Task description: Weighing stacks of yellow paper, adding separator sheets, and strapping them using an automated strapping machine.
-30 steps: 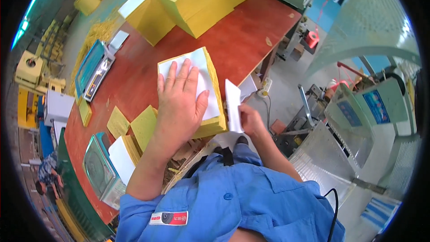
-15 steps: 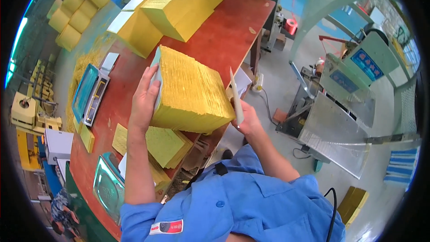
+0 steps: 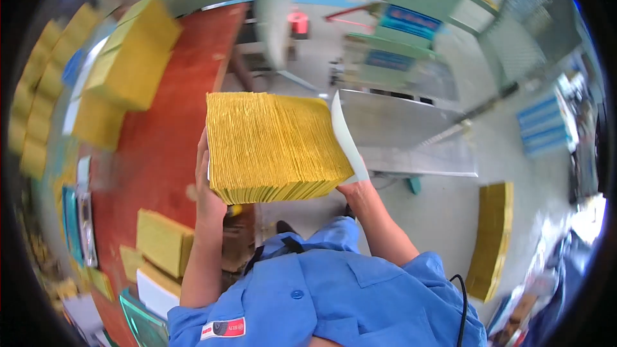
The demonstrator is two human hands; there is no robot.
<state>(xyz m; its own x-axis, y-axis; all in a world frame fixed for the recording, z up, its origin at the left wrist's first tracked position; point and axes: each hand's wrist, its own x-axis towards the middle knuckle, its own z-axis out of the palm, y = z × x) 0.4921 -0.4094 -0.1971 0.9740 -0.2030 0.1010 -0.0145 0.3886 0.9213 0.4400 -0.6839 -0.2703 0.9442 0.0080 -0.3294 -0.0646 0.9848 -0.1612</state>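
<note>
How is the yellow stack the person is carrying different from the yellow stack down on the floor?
The carried stack is held between the left hand and right hand, with a white sheet on its right end. The floor stack lies untouched and looks longer and narrower. Both are stacked yellow sheets.

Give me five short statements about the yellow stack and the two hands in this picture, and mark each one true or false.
1. Both hands hold the thick yellow paper stack up off the red table. True.
2. The left hand grips the stack's right side. False: it holds the left side; the right hand is at the right.
3. A white sheet stands at the stack's right edge, by the right hand. True.
4. The stack lies flat on the table. False: it is lifted, partly out over the grey floor.
5. The person wears a green shirt. False: the blue shirt shows at the lower edge.
</note>
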